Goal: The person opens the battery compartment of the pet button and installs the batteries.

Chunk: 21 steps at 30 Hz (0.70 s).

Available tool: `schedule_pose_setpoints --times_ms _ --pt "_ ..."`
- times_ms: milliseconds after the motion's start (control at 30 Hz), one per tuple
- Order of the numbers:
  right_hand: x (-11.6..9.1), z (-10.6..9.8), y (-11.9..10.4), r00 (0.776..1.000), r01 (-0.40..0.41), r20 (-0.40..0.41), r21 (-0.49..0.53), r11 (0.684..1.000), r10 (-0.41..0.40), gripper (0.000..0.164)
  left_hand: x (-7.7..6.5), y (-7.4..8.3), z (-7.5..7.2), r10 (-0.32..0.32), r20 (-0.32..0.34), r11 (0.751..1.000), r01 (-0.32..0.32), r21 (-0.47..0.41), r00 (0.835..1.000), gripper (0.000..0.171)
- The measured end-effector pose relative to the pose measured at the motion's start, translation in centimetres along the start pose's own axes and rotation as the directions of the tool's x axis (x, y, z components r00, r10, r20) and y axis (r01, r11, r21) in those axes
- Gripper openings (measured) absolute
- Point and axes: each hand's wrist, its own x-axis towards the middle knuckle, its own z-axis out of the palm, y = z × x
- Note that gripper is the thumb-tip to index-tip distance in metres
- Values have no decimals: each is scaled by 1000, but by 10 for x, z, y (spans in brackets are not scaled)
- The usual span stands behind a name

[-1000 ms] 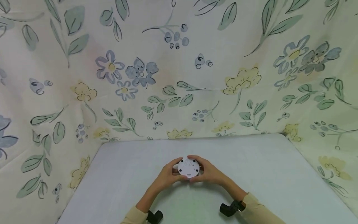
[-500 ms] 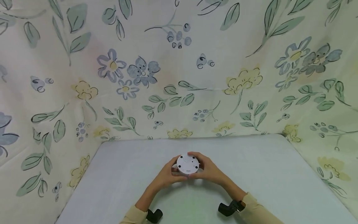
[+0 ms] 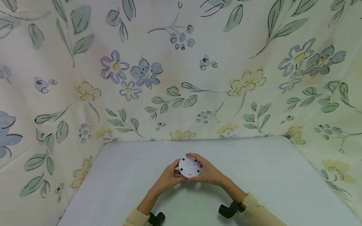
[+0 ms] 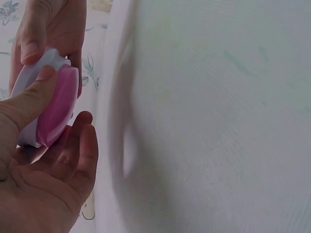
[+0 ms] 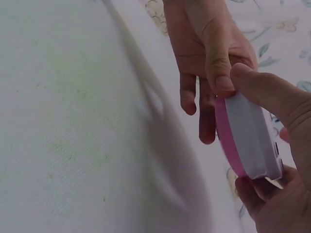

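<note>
Both hands hold a round white-and-pink device [image 3: 189, 167] above the table. In the head view its flat white face, with small holes and several dark round feet, points up toward me. My left hand [image 3: 169, 174] grips the left side of the rim, and my right hand [image 3: 211, 172] grips the right side. Seen from the left wrist, the pink domed side [image 4: 59, 104] faces downward and the left thumb presses the white rim. In the right wrist view, both thumbs meet on the white edge [image 5: 250, 136] while fingers support it underneath.
A white-covered table [image 3: 254, 169] spreads beneath the hands. Floral fabric [image 3: 181, 69] hangs behind it and along both sides. Black wrist-worn cameras [image 3: 230, 209] sit at the cuffs.
The device rose slightly, then came back down a little. My right hand has shifted slightly left along the rim. Both hands keep their hold.
</note>
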Motion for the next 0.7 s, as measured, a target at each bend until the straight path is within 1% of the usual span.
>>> schedule_pose_setpoints --times_ms 100,233,333,467,567,700 --pt "1 2 -2 1000 1 5 -7 1000 -1 93 -2 2 -1 0 1 1000 0 10 1000 74" --pt "1 2 7 1000 9 14 -33 999 -9 92 -5 5 0 8 18 1000 -8 -2 1000 73" --pt "0 0 13 1000 14 12 -30 999 -14 89 -5 5 1 -2 31 1000 3 -24 1000 74" --pt "1 -2 16 999 43 9 21 999 -43 85 -5 5 2 -23 50 995 27 -98 998 78" --pt "2 -3 15 997 67 19 55 996 -68 84 -5 5 3 -20 48 987 28 -157 999 77" --pt "2 -7 12 995 85 39 33 996 -86 85 -4 7 5 -16 28 979 21 -203 999 74"
